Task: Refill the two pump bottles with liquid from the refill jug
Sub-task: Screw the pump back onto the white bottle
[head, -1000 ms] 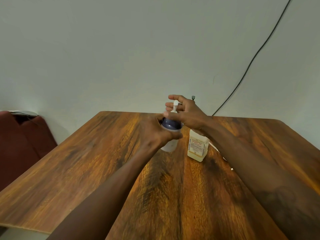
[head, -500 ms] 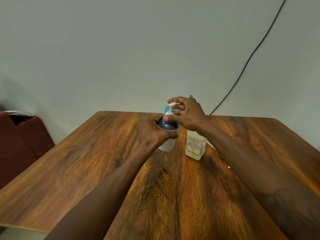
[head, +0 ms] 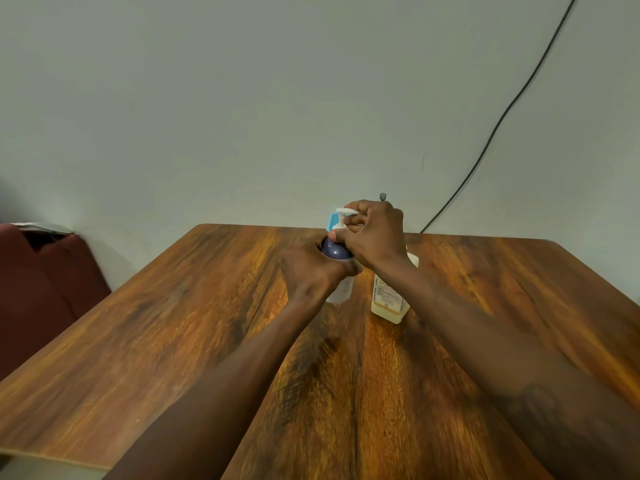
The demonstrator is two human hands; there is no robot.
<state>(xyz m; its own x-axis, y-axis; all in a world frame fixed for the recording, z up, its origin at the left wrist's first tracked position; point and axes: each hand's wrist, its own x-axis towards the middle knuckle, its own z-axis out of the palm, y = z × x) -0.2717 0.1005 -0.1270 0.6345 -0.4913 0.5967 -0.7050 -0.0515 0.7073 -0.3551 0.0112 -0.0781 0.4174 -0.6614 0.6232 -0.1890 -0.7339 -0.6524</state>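
Note:
A white pump bottle (head: 343,292) with a dark blue shoulder stands upright on the wooden table (head: 173,323). My left hand (head: 311,271) is wrapped around its body. My right hand (head: 374,233) grips the white pump head (head: 346,213) and its collar on top. Just right of it stands a pale bottle (head: 388,303) with a printed label, partly hidden by my right forearm. A light blue object (head: 331,220) shows behind the pump; I cannot tell what it is.
The table's far edge meets a pale wall. A black cable (head: 502,116) runs down the wall at the right. A small grey knob (head: 382,196) pokes up behind my right hand. A dark red chair (head: 45,282) stands at the left.
My right hand has closed down from spread fingers onto the pump head. The view has shifted slightly; the bottle stays in my left hand.

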